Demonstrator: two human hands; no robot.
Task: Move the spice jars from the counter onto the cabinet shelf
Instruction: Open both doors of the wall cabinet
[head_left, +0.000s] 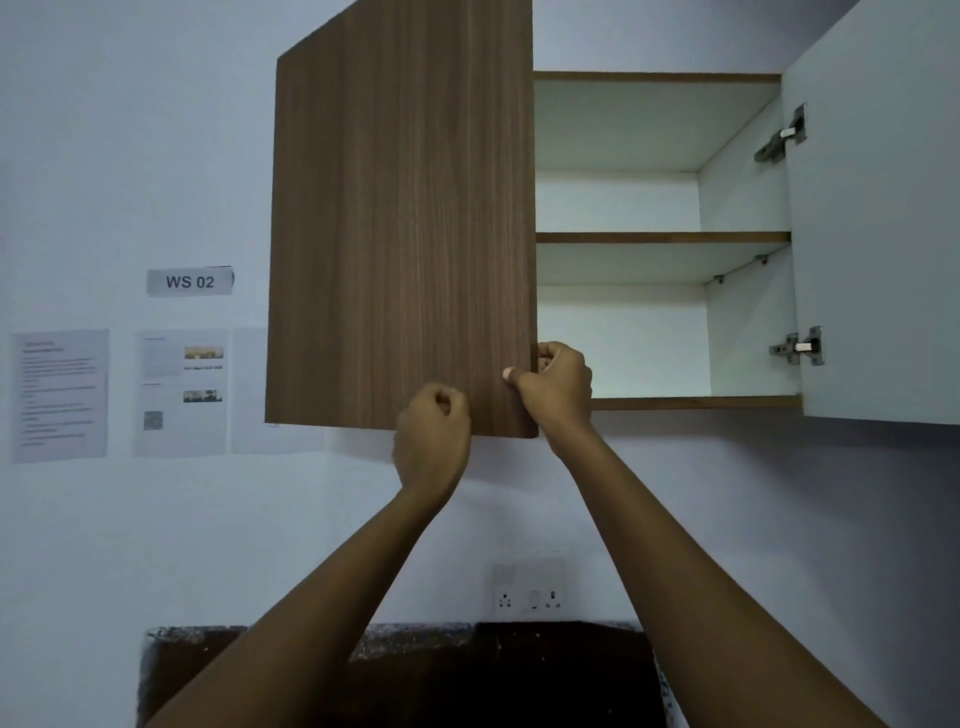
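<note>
Your right hand pinches the free edge of the wood-grain left door near its lower corner, thumb in front, fingers curled behind. Your left hand is a curled fist at that door's bottom edge, holding nothing that shows. The cabinet shelf runs level, left to right, its left part hidden behind the door. The dark counter is cut off below. A wall label reads "WS 02"; the printed sheets are illegible

Dim, bluish light; soft overall blur; wide-angle bending at edges; no glare.
</note>
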